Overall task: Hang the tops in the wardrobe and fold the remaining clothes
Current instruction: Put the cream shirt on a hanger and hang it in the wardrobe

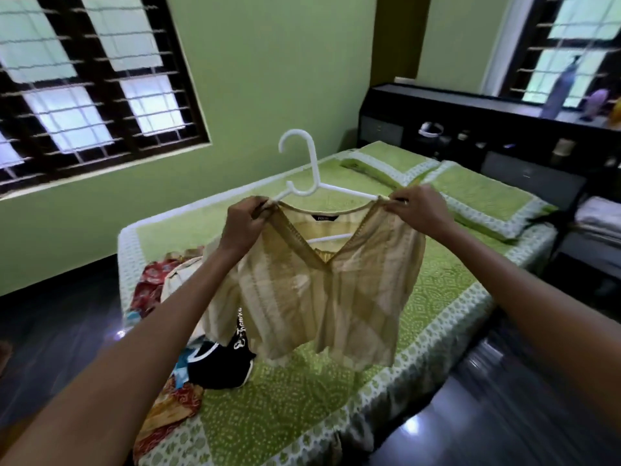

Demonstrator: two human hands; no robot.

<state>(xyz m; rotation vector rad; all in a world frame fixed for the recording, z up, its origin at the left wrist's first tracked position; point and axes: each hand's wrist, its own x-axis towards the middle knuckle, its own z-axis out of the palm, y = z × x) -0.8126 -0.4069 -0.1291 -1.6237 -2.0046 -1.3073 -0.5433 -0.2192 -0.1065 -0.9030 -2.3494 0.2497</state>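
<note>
A beige V-neck top (322,290) hangs on a white plastic hanger (304,169), held up in the air above the bed. My left hand (243,223) grips the top's left shoulder at the hanger's end. My right hand (418,210) pinches the right shoulder over the other end. The hanger's hook points up, and its lower bar shows through the neckline. Behind and below the top, a pile of clothes (168,284) lies on the bed's left side, including a black garment (221,364) and red and orange printed fabric (168,408).
The bed (437,317) has a green patterned cover and two matching pillows (487,200) by a dark headboard shelf (470,129) with small items. Barred windows are on the left wall and at the back right. Dark glossy floor surrounds the bed.
</note>
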